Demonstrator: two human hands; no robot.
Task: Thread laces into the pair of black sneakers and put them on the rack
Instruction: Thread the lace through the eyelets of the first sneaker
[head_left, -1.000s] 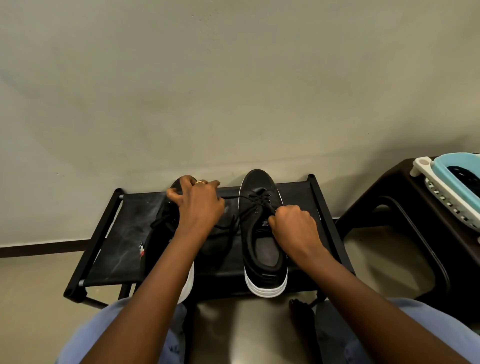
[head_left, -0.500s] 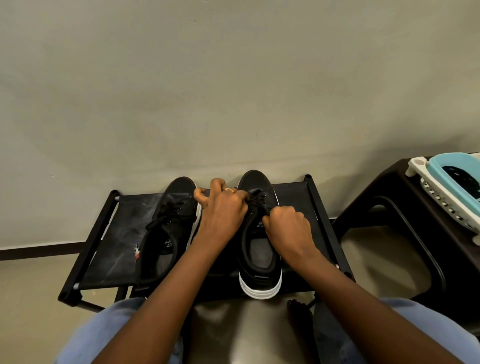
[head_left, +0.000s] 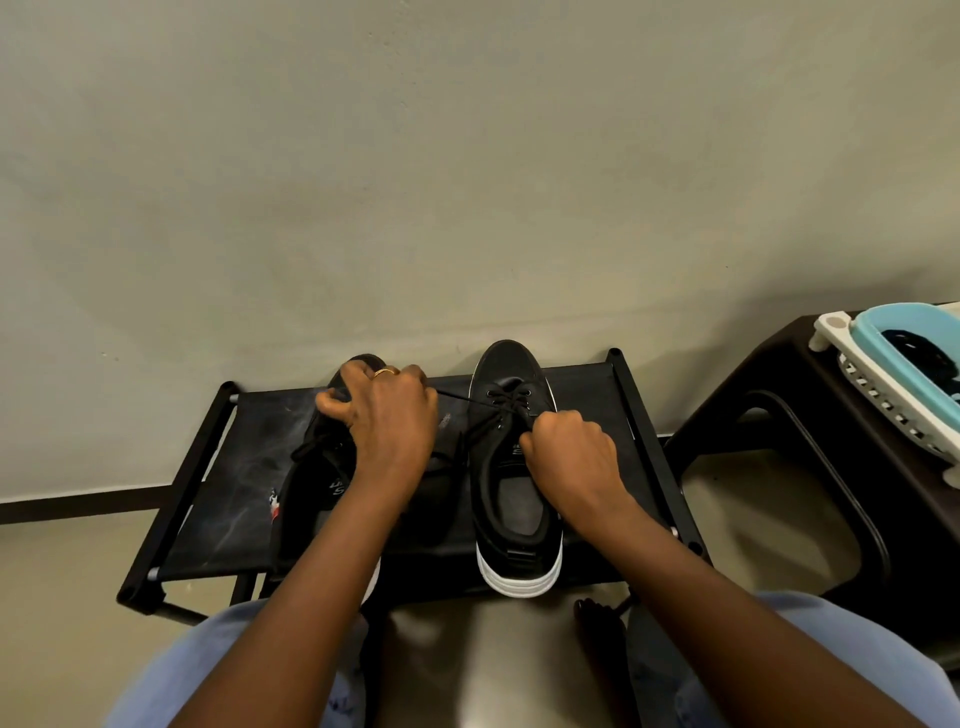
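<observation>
sneakers (head_left: 514, 462) on rack (head_left: 208, 467), toes toward the wall (head_left: 467, 182)

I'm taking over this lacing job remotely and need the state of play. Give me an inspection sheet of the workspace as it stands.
Surface: black fabric shoe rack, top shelf, against the wall.
Job's things: right sneaker on the rack, toe to the wall, black lace threaded and pulled out to both sides; left sneaker beside it, partly hidden.
Clutter: nothing seen on the rack.
Grippers: left hand holds one lace end over the left sneaker; right hand grips the other end.
Cables: nothing seen.
Surroundings: dark stool to the right, carrying a blue and white basket; plain wall, shiny floor.
</observation>
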